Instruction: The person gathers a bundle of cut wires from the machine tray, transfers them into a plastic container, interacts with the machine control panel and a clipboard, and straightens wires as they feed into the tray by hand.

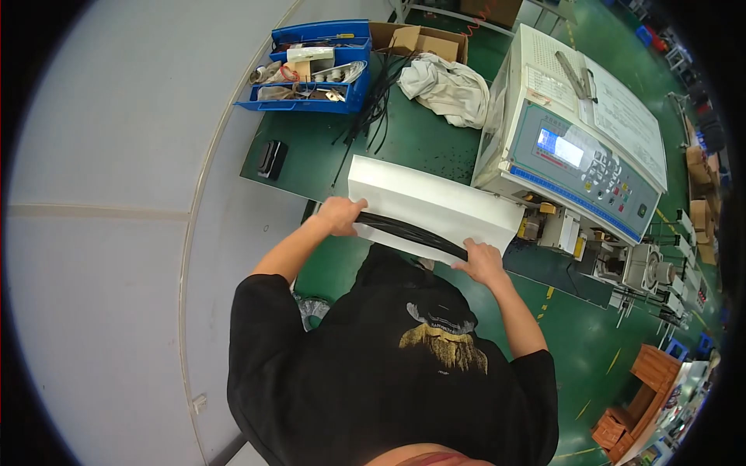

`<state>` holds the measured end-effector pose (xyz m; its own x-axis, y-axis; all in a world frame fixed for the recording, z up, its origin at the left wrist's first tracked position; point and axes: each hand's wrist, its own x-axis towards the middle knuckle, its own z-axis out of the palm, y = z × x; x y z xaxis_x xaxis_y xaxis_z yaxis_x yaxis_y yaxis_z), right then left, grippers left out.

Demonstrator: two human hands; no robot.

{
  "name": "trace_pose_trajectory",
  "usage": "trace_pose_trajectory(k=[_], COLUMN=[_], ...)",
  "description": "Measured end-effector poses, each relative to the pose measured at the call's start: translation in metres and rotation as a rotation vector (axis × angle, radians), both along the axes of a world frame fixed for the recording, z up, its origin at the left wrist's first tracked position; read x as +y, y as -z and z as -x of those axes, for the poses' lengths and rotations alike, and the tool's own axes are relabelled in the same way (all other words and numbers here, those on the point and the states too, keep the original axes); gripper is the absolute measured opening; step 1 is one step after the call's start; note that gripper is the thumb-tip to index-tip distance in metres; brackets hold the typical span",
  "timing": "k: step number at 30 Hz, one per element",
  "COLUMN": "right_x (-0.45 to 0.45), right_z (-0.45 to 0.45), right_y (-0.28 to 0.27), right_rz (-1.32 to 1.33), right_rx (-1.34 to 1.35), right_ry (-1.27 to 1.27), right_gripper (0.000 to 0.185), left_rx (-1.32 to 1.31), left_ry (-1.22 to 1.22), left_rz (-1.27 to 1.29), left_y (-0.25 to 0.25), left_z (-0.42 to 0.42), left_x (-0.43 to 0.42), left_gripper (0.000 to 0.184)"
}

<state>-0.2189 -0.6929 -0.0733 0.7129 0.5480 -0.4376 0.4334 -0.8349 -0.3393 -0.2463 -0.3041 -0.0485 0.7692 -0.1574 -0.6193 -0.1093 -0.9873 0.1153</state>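
Observation:
A bundle of black cables (412,232) stretches between my two hands, bowed slightly over a white metal tray (427,189) at the table's front edge. My left hand (342,216) is wrapped round the bundle's left end. Round its right end, my right hand (481,262) is closed. The white tray starts beside a benchtop machine (575,147) with a lit screen and keypad.
At the back left stands an open blue toolbox (357,81) full of small parts. Loose black cables (377,97), a white cloth (447,89) and a cardboard box (431,43) lie near it. A small black object (271,159) sits at the table's left corner. A wall runs along the left.

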Motion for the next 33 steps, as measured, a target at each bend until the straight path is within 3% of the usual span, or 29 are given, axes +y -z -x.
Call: trace_pose_trajectory(k=[2, 3, 4, 7, 8, 11, 15, 17, 20, 24, 28, 30, 31, 33], right_x=[-0.004, -0.007, -0.009, -0.013, -0.014, -0.017, -0.022, -0.025, -0.020, -0.027, -0.029, -0.022, -0.017, -0.008], right_z=[0.005, 0.006, 0.008, 0.013, 0.013, 0.012, 0.008, 0.005, 0.004, 0.017, 0.027, 0.032, 0.033, 0.031], right_y=[0.001, 0.006, 0.013, 0.018, 0.018, 0.026, 0.016, 0.013, -0.006, 0.016, 0.030, 0.035, 0.034, 0.027], right_rz=[0.056, 0.059, 0.083, 0.110, 0.113, 0.115, 0.044, -0.041, 0.025, 0.004, 0.007, -0.033, -0.023, -0.040], right_rx=[0.039, 0.039, 0.040, 0.052, 0.058, 0.087, 0.119, -0.021, 0.057, -0.040, -0.121, -0.116, -0.088, -0.068], right_ry=[-0.010, -0.001, -0.029, -0.040, -0.044, -0.084, -0.117, -0.109, -0.030, 0.017, 0.091, 0.130, 0.155, 0.135], right_gripper=[0.052, 0.052, 0.048, 0.037, 0.029, 0.030, 0.026, 0.019, 0.027, 0.030, 0.037, 0.040, 0.045, 0.043], left_rx=[0.008, 0.012, 0.013, -0.018, -0.017, -0.048, 0.080, 0.065, 0.009, -0.041, -0.181, -0.580, -0.580, -0.539], left_ry=[0.115, 0.096, 0.108, 0.107, 0.117, 0.130, 0.084, 0.059, 0.029, 0.044, -0.034, -0.005, 0.003, -0.218], left_rz=[-0.050, -0.047, -0.043, -0.027, -0.025, 0.014, -0.010, -0.020, 0.019, -0.027, 0.028, 0.054, 0.055, -0.022], left_y=[0.035, 0.042, 0.052, 0.064, 0.068, 0.069, 0.028, 0.026, 0.029, 0.031, 0.069, 0.075, 0.085, 0.093], left_z=[0.005, 0.008, 0.011, 0.020, 0.024, 0.027, 0.015, 0.014, 0.011, 0.012, 0.026, 0.034, 0.036, 0.038], left_x=[-0.006, -0.010, -0.011, -0.008, -0.005, 0.000, -0.010, -0.007, -0.008, -0.020, -0.019, -0.018, -0.015, -0.014], left_gripper=[0.065, 0.053, 0.053, 0.021, 0.021, 0.022, 0.022, 0.022, 0.023, 0.029, 0.027, 0.027, 0.027, 0.027])
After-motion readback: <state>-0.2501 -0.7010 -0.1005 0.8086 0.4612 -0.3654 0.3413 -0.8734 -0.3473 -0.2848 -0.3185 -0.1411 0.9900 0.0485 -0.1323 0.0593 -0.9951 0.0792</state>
